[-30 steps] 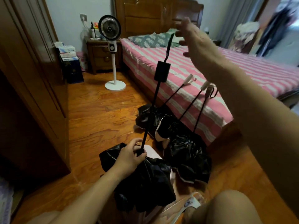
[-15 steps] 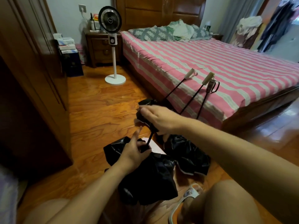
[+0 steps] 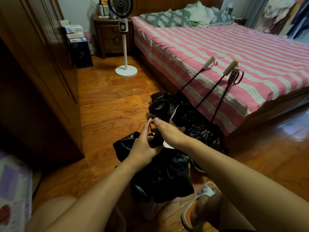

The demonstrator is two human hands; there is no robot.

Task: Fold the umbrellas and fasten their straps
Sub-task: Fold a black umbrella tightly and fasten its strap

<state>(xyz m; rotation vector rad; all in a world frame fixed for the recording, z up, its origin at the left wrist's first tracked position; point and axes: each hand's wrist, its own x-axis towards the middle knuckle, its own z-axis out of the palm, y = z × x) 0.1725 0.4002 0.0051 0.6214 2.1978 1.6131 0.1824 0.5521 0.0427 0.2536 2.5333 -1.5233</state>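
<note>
Collapsing the near umbrella (image 3: 160, 173) on the floor (image 3: 108, 101), left hand (image 3: 142, 146) and right hand (image 3: 167, 131) both curled round its handle, canopy loose, strap unfastened, three more umbrellas (image 3: 197, 121) unfolded against the bed (image 3: 217, 47) beyond.

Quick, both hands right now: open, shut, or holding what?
Left hand: fingers curled around the black umbrella at its collapsed handle.
Right hand: pressing down on that same handle; grip cannot be told.

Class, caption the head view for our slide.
Both hands grip a black umbrella on the floor beside a striped bed.
</note>
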